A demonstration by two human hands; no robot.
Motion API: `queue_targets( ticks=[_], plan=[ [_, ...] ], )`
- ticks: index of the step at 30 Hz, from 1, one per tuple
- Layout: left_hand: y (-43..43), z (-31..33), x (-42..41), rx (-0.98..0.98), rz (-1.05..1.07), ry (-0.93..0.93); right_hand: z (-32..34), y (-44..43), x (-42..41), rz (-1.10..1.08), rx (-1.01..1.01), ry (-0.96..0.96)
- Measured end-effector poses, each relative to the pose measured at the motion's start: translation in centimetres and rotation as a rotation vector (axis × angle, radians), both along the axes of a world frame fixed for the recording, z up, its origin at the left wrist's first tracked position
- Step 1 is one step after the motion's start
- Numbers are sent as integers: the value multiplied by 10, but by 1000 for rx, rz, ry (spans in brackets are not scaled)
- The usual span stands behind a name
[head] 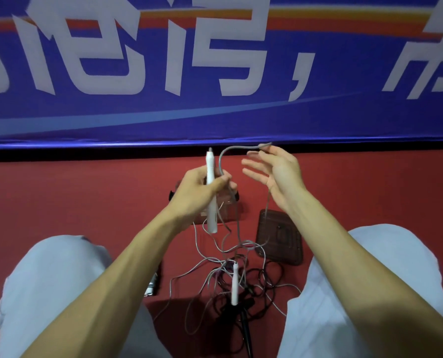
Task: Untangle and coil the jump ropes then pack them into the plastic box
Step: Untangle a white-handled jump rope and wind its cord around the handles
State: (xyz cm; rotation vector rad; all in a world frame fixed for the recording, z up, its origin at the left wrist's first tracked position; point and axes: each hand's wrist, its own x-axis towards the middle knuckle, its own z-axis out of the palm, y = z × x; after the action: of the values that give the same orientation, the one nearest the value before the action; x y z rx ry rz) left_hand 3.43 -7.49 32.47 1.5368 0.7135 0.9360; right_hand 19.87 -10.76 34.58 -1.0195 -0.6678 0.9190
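The grey rope (221, 157) rises out of the left hand (199, 188), arches over, and lies across the fingertips of the right hand (275, 174). From there it drops past the palm to a loose tangle on the red floor (86, 197), nearer the person than the plastic box (229, 209). The left hand's fingers and thumb are curled tight round a white handle (210, 200), held nearly upright in front of the box and hiding much of it. The right hand, up and to the right of the box, has its fingers spread apart and nearly straight, and the rope only rests on them. A second white handle (234, 284) lies in the tangle below the box, mixed with a black rope (260, 285). The lid (279, 239) lies flat just to the right of the box. Two knees (55, 275) in pale trousers flank the tangle. Beyond the box hangs a blue banner (215, 117) with large white characters.
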Motion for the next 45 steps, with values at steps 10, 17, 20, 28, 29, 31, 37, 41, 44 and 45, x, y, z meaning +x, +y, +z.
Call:
queue_targets(
  ticks=[10, 17, 20, 28, 29, 31, 37, 41, 44, 45],
  plan=[
    [9, 19, -10, -325, 199, -532, -18, -8, -21, 604, -362, -636],
    [13, 28, -18, -470, 189, -823, -23, -11, -24, 617, -348, -753],
    [16, 26, -18, -453, 215, -834, -27, -10, -26, 648, -378, -826],
    [18, 4, -11, -290, 196, -193, -10, -8, -16, 280, -201, -771],
    [16, 2, -9, -258, 167, -77, -7, -8, -15, 244, -170, -712],
    [13, -2, -8, -194, 69, 106, -2, -9, -12, 194, -104, -562],
    [-1, -1, -9, -89, -246, 302, 10, -9, -3, 72, 2, -210],
    [1, -1, -10, -21, -187, 283, 10, -7, 1, 38, 22, 44],
    [1, 1, -7, -48, -79, 151, 8, -5, 0, 37, 41, 132],
    [0, 3, -6, -74, -49, 85, 7, -4, -1, 48, 34, 129]
  ],
)
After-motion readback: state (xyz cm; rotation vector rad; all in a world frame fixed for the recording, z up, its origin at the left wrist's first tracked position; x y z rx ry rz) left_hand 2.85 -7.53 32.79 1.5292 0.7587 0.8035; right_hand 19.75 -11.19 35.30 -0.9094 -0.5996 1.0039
